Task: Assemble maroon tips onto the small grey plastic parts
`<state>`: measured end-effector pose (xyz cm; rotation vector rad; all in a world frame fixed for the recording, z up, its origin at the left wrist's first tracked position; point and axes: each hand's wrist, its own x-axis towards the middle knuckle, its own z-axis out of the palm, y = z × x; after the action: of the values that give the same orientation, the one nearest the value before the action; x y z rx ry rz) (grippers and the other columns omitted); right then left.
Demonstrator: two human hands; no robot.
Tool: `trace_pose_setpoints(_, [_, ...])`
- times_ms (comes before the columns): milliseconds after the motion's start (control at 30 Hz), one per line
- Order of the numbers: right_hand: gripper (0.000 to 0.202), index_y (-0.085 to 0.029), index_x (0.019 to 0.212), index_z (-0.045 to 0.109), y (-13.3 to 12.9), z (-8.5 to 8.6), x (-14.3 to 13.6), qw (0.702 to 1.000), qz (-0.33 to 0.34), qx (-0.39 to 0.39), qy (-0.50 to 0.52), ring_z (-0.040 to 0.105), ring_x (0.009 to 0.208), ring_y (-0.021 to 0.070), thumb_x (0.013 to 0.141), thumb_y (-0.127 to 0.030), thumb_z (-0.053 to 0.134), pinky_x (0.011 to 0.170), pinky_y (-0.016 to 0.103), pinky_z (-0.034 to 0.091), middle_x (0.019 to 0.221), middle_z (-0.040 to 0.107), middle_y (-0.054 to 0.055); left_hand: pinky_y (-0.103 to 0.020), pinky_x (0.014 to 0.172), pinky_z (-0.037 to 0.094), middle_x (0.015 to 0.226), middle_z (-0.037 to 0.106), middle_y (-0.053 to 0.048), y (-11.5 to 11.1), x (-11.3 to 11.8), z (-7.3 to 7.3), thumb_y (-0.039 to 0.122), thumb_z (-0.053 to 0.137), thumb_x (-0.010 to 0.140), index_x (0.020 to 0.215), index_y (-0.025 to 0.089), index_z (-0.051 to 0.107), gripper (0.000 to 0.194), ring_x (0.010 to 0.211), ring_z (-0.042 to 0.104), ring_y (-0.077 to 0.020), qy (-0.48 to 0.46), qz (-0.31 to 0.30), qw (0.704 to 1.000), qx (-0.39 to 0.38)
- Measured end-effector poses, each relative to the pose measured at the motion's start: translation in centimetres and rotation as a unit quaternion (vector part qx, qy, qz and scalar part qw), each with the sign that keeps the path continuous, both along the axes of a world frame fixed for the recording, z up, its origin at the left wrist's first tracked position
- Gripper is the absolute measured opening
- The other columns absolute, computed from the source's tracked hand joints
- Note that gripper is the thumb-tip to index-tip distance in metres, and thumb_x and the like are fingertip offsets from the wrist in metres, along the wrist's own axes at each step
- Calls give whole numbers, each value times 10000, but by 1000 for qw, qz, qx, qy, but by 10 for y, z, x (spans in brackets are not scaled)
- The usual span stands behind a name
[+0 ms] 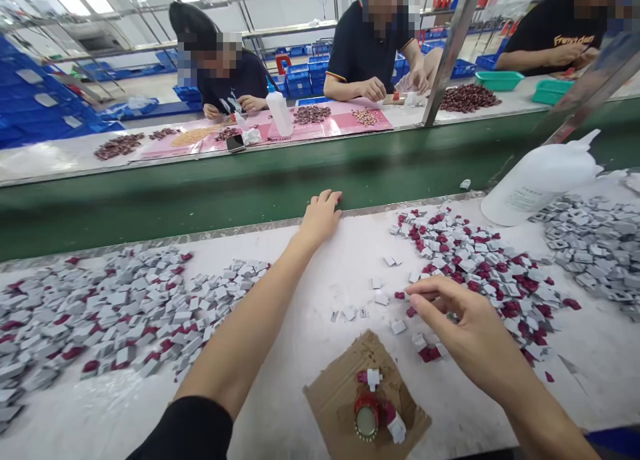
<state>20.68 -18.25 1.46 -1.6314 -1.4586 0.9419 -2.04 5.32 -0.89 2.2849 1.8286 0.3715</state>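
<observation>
My left hand (321, 217) reaches forward over the table's far edge at the green belt. Its fingers are curled over a small dark red part (339, 199), mostly hidden behind the fingertips. My right hand (463, 317) is at the near-left side of a pile of grey and dark red plastic parts (475, 260). Thumb and forefinger come together at a small dark red plastic part (399, 295). Several loose grey pieces (381, 298) lie just left of these fingertips. Nearer me, a cardboard piece (333, 387) carries a red-rimmed round metal cap (367, 420) and two joined grey-and-red parts (371, 379).
A wide heap of grey and red parts (125, 307) spreads at left. A white bottle (540, 180) leans by a heap of grey parts (595, 247) at right. Across the green belt (225, 200), three people sit at another bench holding small piles and green trays (500, 81).
</observation>
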Motion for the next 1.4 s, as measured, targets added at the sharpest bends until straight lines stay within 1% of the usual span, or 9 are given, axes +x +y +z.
trace_pose_setpoints(200, [346,-302,1032,829,-18,-8,11,999,-6,-46,28,747,858,269,1066,-607,669,605,319,620,1036,821,77,-561,1102,607,1439,704,-157,13,16,2,316,742,1080,1360,169,717,317,1289,698,-326,-125,26,992,3])
trace_pose_setpoints(367, [367,-298,1246,797,-20,-18,17,990,-90,-3,107,815,1065,299,1013,-581,796,841,378,706,1196,828,100,-455,1056,603,1201,774,-128,-49,32,31,135,723,968,1104,175,683,148,1138,745,-278,-276,-66,956,-75])
trace_pose_setpoints(467, [452,-335,1389,727,-15,-18,12,981,-92,53,161,815,1159,288,991,-497,865,965,412,705,1322,803,85,-369,848,650,1039,786,-67,-103,45,41,287,818,945,1046,195,645,220,931,781,-217,-361,-145,899,-200])
trace_pose_setpoints(567, [299,-364,1322,772,-14,-14,5,982,-58,102,151,803,1129,246,1033,-403,840,986,382,686,1271,798,44,-339,795,609,969,741,-33,-144,54,40,353,898,900,998,202,606,343,858,744,-182,-511,-130,778,-343])
trace_pose_setpoints(667, [129,-345,1199,824,-17,-12,3,983,-44,124,127,787,1079,234,1076,-356,785,954,368,673,1163,798,37,-321,796,578,917,717,-3,-164,57,34,339,932,885,952,211,570,390,835,724,-162,-576,-88,724,-368])
trace_pose_setpoints(1100, [257,-309,1170,878,-24,-27,14,977,-60,28,201,797,962,267,973,-475,882,709,352,703,1199,817,82,-349,818,601,899,784,-31,-169,57,20,426,1005,816,954,227,562,505,880,803,-227,-565,-122,692,-432])
trace_pose_setpoints(1167, [271,-294,1146,892,-25,-28,18,975,-80,27,206,812,968,280,946,-477,906,739,366,721,1132,841,82,-380,868,620,975,802,-56,-164,55,20,405,943,877,1007,227,599,409,943,811,-246,-533,-153,715,-426])
trace_pose_setpoints(1300, [282,-287,1097,916,-25,-28,27,970,-126,8,209,833,913,278,887,-472,950,783,380,739,990,864,77,-456,1032,584,1155,769,-90,-142,47,14,195,701,986,1070,220,693,87,1130,739,-284,-346,-186,897,-202])
trace_pose_setpoints(1400, [233,-305,1054,933,-27,-30,30,967,-128,10,221,836,914,256,862,-433,970,780,342,735,1044,865,72,-504,1120,539,1278,716,-123,-123,43,1,110,635,976,1191,213,717,253,1274,668,-328,-220,-179,955,-91])
